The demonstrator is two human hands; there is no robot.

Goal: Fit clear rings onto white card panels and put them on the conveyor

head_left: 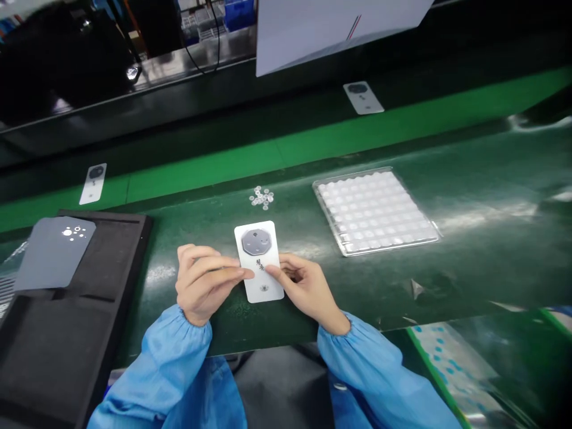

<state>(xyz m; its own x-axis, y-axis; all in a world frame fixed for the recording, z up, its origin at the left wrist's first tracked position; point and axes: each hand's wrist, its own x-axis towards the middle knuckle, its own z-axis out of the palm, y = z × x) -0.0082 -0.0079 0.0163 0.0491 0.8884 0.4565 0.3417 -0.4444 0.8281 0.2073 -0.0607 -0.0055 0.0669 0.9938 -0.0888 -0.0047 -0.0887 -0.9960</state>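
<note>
1. 1 white card [259, 262] w/ 1 gray round disc [257, 242] on it. Both hands hold it over the green table [469, 280], near the middle.
2. L hand [203, 285]: narrow grip, holding the card's left side.
3. R hand [308, 292]: narrow grip, holding the card's right side.
4. 2 blue sleeves [174, 357], 1 on each arm.
5. 2 more cards: 1 far-left card [93, 183], 1 far-back card [363, 98].
6. 1 small pile of clear bits [261, 198], just past the white card.
7. 1 clear tray [375, 211] w/ lots of white bumps, to the right.
8. 1 black foam tray [75, 310] on the left, w/ 1 gray sheet [53, 253] on it.
</note>
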